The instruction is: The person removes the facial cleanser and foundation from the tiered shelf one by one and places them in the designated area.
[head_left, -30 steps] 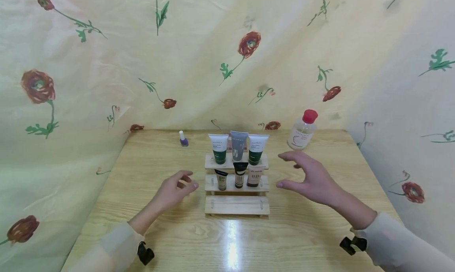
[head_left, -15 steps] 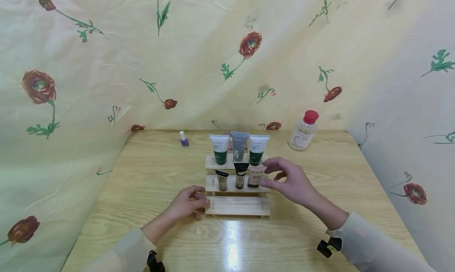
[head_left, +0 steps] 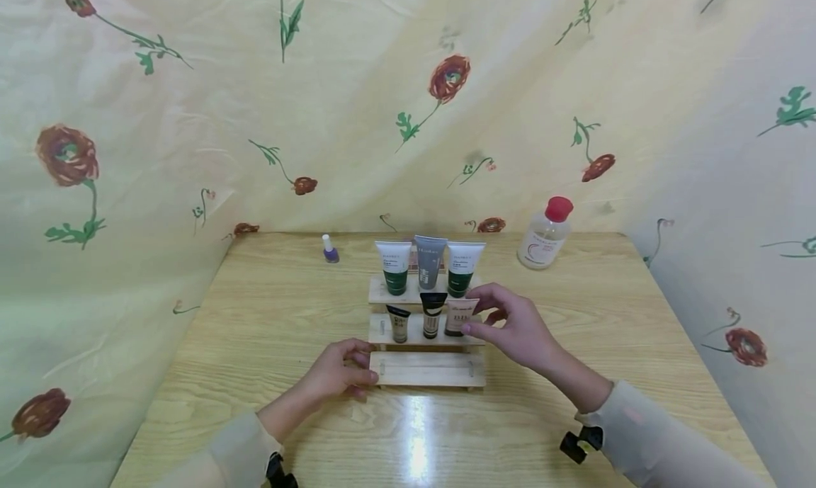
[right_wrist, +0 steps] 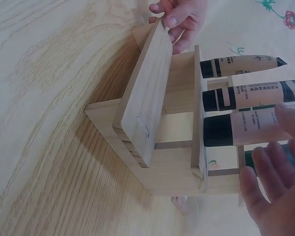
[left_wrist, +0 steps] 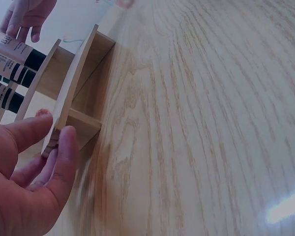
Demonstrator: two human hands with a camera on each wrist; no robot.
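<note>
Two hands work at one rack (head_left: pixel 413 330) of three steps on the table (head_left: pixel 268 290). Six tubes stand on it: two white-and-green tubes (head_left: pixel 395 268) and one grey tube (head_left: pixel 429 263) on the top step, two black-ended tubes (head_left: pixel 431 316) and one pink tube (head_left: pixel 457 314) on the middle step. The left hand (head_left: pixel 331 369) has its thumb and fingers clamped on the left end of the bottom step (head_left: pixel 427 369). The right hand (head_left: pixel 512 325) sets thumb and fingers about the pink tube, at the middle step's right end; I cannot tell whether they press on it. One purple polish bottle (head_left: pixel 331 252) is well apart at the back left, one red-capped bottle (head_left: pixel 543 240) at the back right.

A pinkish thing (head_left: pixel 414 260) behind the top tubes is mostly hidden and hard to make out. The right thumb covers part of the pink tube in the right wrist view, and the left wrist view cuts off tubes at its edge. The small print is mostly unreadable.
</note>
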